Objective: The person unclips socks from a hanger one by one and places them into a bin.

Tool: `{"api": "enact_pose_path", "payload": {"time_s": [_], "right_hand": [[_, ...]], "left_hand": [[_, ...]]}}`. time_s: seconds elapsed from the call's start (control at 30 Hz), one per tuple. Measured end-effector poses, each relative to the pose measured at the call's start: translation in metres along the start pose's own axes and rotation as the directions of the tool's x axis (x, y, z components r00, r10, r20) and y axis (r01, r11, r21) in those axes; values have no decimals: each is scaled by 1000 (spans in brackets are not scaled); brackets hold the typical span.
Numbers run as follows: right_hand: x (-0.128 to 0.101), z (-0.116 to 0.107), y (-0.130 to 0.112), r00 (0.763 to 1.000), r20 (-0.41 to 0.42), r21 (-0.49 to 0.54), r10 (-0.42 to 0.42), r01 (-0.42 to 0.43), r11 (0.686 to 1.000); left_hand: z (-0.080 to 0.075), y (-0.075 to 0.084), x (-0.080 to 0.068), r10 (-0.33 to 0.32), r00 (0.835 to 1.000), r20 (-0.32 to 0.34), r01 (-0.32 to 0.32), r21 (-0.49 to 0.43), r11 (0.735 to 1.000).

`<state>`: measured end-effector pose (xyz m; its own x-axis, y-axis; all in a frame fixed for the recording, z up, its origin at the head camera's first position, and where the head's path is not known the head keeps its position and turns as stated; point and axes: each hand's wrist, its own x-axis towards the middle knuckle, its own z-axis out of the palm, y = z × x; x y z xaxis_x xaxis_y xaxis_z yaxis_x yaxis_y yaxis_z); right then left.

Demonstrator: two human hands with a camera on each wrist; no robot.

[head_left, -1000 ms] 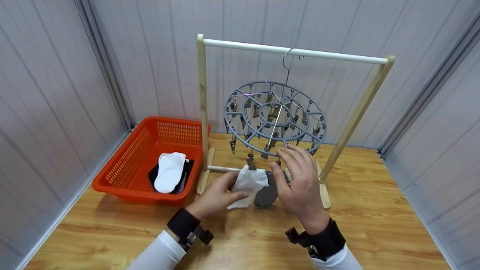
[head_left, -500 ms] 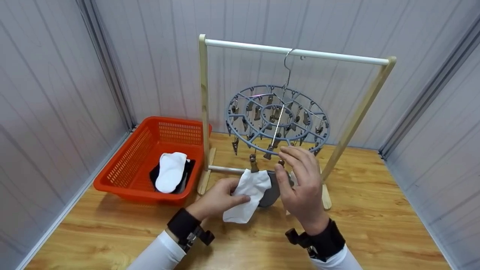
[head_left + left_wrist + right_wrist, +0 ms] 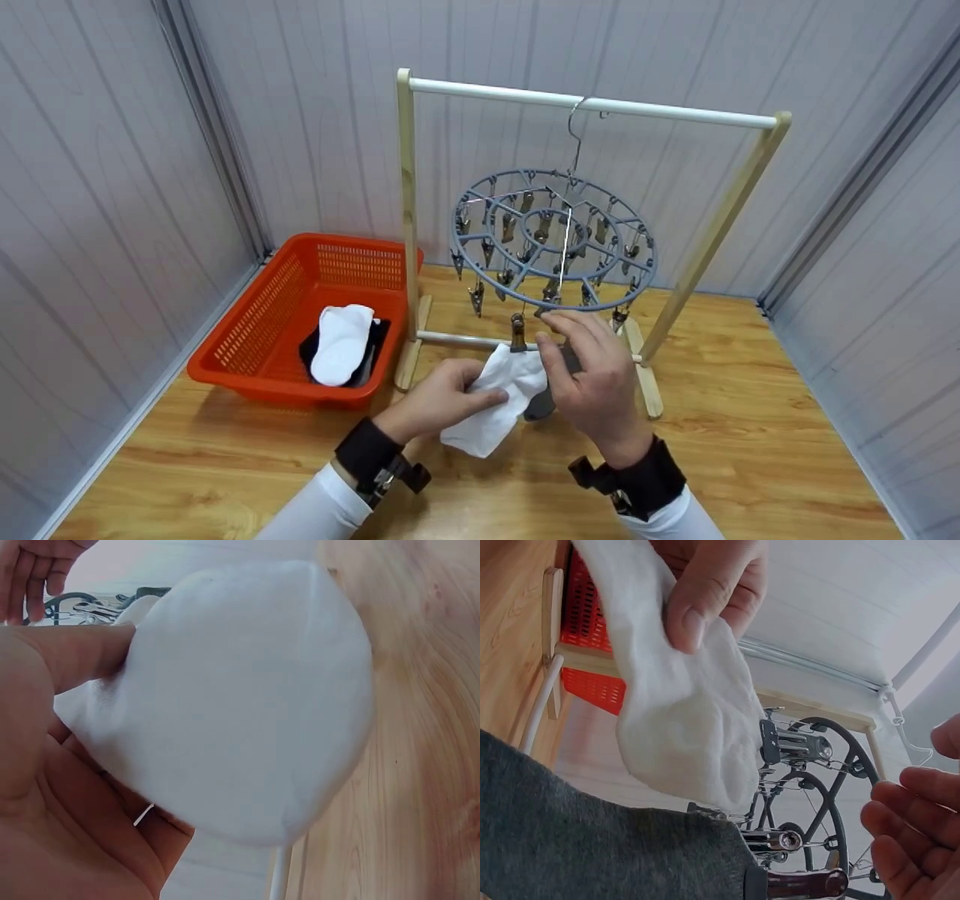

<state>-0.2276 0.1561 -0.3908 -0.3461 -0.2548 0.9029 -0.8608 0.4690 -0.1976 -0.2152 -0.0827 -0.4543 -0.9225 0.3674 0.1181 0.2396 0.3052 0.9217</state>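
In the head view my left hand (image 3: 446, 394) pinches a white sock (image 3: 495, 409) between thumb and fingers. The sock's upper edge sits at a metal clip (image 3: 517, 334) that hangs from a round grey clip hanger (image 3: 592, 307). Spread out large, the sock's white fabric (image 3: 247, 705) fills much of the left wrist view. My right hand (image 3: 596, 375) is just right of the sock, holding nothing; its fingers (image 3: 911, 810) are loosely bent beside the hanger. A dark grey sock (image 3: 615, 840) hangs from another clip, partly hidden behind the right hand in the head view.
An orange basket (image 3: 225, 375) on the left contains a white sock (image 3: 341, 345) on top of dark fabric (image 3: 307, 349). The hanger hooks onto the white rail (image 3: 510, 94) of a wooden stand (image 3: 724, 225). Several unused clips dangle around the ring.
The hanger has turned a little, and the clip with the white sock has shifted right and down. My left hand keeps hold while the sock's loose end swings lower. The right hand moved slightly left.
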Motion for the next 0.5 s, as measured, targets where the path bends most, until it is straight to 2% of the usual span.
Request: {"api": "enact_pose_path", "payload": {"time_s": [0.13, 0.27, 0.37, 0.5], "right_hand": [[-3, 3, 1, 994, 72, -16, 78, -77, 997], [-5, 5, 1, 976, 140, -78, 166, -157, 985], [-5, 6, 1, 949, 191, -98, 249, -234, 967], [-5, 7, 0, 891, 266, -53, 369, -369, 928]], "left_hand": [[1, 3, -1, 9, 1000, 4, -9, 30, 1000], [0, 5, -1, 16, 1000, 10, -16, 53, 998], [1, 6, -1, 31, 999, 18, -32, 53, 998], [1, 8, -2, 52, 998, 32, -54, 51, 997]]}}
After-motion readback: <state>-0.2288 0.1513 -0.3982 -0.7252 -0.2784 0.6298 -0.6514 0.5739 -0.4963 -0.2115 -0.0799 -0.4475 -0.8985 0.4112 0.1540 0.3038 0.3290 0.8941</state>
